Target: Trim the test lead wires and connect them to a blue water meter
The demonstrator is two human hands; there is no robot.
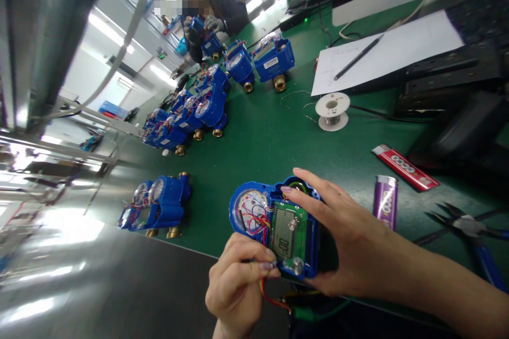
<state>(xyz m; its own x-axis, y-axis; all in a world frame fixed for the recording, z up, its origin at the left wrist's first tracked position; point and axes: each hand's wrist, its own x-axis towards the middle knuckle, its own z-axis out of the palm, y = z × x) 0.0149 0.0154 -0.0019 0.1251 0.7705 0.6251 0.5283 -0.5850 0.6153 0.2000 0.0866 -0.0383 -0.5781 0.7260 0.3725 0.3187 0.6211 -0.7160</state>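
Left hand (238,283) fingers (265,265) are pinching closed on a small item, unidentifiable, at the lower edge of the green circuit board (288,238). Right hand (350,243) is gripping the blue water meter (274,228) by its far side, fingers wrapping the housing, at the near edge of the green bench mat (278,137). Judgement: rigid, brass-weighted body; exposed wires (254,214) and LCD are fragile, so grip the housing only

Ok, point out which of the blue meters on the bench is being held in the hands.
The blue meter nearest the camera, at the table's front edge: right hand grips its side, left hand pinches at its lower edge. Its green circuit board is exposed.
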